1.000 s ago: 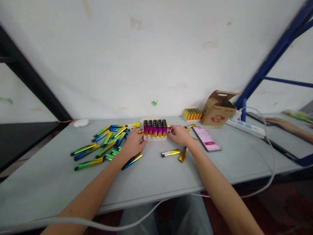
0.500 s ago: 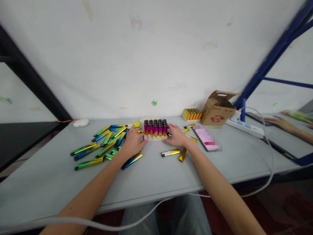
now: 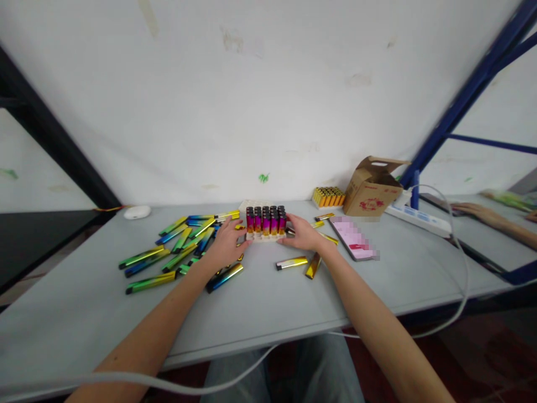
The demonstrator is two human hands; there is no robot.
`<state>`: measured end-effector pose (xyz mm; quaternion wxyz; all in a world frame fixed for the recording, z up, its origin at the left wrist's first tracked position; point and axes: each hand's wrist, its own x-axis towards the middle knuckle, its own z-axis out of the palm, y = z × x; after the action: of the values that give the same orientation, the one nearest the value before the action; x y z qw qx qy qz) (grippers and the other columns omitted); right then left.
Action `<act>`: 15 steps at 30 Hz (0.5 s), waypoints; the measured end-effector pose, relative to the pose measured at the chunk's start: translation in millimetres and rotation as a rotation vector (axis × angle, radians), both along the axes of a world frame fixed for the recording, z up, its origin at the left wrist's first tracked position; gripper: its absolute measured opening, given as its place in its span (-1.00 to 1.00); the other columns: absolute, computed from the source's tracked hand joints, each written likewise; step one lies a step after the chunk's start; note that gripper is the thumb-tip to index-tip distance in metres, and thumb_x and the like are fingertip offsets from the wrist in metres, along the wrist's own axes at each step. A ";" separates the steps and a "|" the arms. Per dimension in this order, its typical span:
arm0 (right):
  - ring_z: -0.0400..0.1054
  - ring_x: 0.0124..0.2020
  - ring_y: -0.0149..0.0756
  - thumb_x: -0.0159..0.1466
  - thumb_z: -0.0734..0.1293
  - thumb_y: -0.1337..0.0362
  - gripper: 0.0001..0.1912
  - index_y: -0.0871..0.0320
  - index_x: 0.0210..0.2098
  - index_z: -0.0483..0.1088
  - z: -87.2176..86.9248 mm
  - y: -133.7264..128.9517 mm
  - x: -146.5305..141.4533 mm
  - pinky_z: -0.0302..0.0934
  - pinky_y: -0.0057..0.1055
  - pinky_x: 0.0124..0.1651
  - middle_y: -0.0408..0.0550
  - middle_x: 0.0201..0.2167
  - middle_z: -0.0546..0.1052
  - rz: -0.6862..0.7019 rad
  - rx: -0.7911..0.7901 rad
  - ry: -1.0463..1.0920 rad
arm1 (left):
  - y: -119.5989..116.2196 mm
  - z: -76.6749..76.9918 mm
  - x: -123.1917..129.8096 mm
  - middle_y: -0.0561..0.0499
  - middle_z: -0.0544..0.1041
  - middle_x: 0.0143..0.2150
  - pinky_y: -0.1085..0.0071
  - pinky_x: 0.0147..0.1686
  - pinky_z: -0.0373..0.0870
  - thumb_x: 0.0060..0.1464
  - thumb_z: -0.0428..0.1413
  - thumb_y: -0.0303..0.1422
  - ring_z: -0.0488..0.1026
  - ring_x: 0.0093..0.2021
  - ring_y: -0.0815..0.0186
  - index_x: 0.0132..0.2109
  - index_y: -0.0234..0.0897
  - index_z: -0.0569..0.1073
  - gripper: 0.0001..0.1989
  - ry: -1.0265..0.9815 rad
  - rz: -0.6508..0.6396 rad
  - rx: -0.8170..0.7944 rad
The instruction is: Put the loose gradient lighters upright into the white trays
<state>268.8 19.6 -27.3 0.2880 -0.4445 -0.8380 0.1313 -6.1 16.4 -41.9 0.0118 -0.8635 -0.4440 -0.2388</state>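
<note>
A white tray (image 3: 265, 238) stands on the table in front of me. Upright in it are rows of purple-to-gold tubes with black caps (image 3: 265, 220). At the tray's left end is my left hand (image 3: 226, 244), its thumb by the front corner and its fingers along the side. My right hand (image 3: 302, 233) holds the opposite end in the same way. Close by my left hand lie loose green, blue and yellow shiny flat sticks (image 3: 180, 254) with dark ends. Several golden sticks, one of them silver-and-yellow (image 3: 292, 263), lie near my right hand.
Behind the held tray lies a white tray-like piece (image 3: 251, 204). Orange tubes (image 3: 329, 196) stand near an open cardboard box (image 3: 371, 193). A phone (image 3: 351, 239), power strip (image 3: 419, 220) and white case (image 3: 137, 212) sit on the table. A white cable (image 3: 466, 280) hangs at right, near another person's arm (image 3: 495, 218).
</note>
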 end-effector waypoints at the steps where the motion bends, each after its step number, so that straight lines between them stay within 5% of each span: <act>1: 0.36 0.07 -0.09 0.07 0.48 0.15 -0.28 0.24 0.16 0.26 0.1 -0.1 0.1 0.20 -0.19 0.15 0.18 0.09 0.45 0.003 -0.007 0.009 | -0.2 0.7 -0.1 -0.20 0.44 0.14 -0.10 0.26 0.08 0.14 0.02 -0.23 0.27 0.19 0.00 -0.06 -0.28 0.57 -0.65 -0.004 -0.004 -0.005; 15: 0.37 0.08 -0.05 0.08 0.48 0.17 -0.24 0.26 0.19 0.21 4.6 -2.6 4.0 0.22 -0.16 0.15 0.21 0.11 0.44 0.017 -0.081 0.012 | -2.2 -2.9 0.7 -0.25 0.41 0.17 -0.13 0.25 0.11 0.15 0.00 -0.23 0.18 0.27 -0.07 -0.14 -0.31 0.59 -0.67 -0.025 0.000 -0.017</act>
<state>272.9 17.1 -22.7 0.2735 -0.4477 -0.8341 0.1700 -5.4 14.2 -44.8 -0.0012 -0.8604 -0.4464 -0.2458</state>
